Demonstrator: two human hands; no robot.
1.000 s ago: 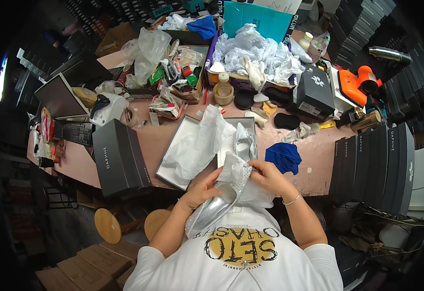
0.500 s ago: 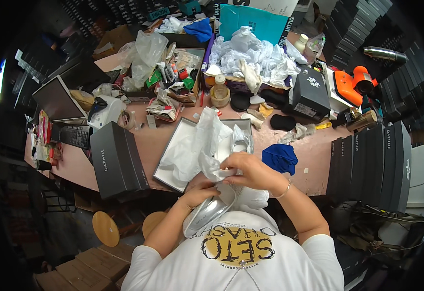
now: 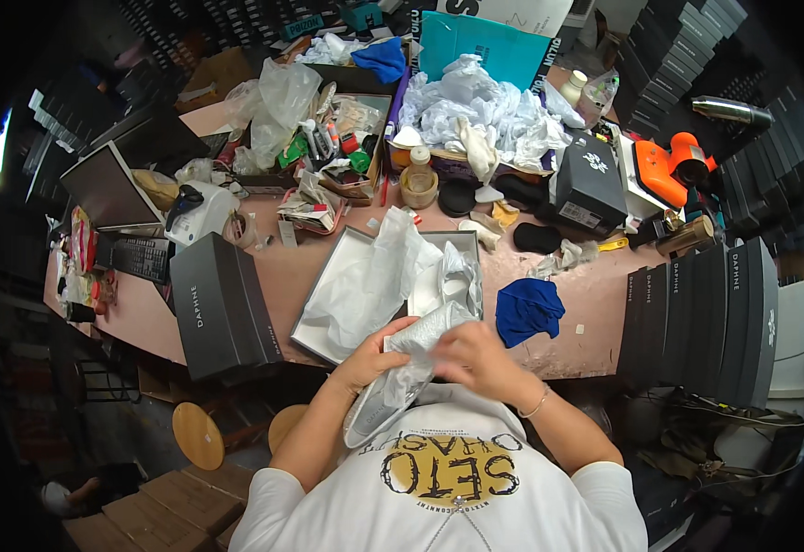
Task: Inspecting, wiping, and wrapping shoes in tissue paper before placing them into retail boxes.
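My left hand [image 3: 373,361] is closed around a silver shoe [image 3: 376,421] held in front of my white shirt, tilted with one end toward the box. Crumpled pale paper [image 3: 413,368] appears to lie in the shoe's opening. Beside the shoe's right side is my right hand [image 3: 483,361], its fingers bent and blurred by motion; whether they pinch anything is hidden. Just beyond both hands, an open shoebox part [image 3: 315,336] rests on the table. White tissue paper [image 3: 356,299] spreads over its left half, and a second wrapped silver shoe [image 3: 457,269] lies in its right half.
A blue cloth [image 3: 529,308] lies right of the box. A dark shoebox [image 3: 218,308] stands at left, and several more [image 3: 706,313] stand at right. Behind are a box of crumpled paper [image 3: 480,106], black sponge-like pads [image 3: 537,237] and a jar [image 3: 418,184].
My right hand has let go of the tissue paper, which now lies back over the box, and has moved slightly right and down. The shoe's far end has swung up over the box's edge.
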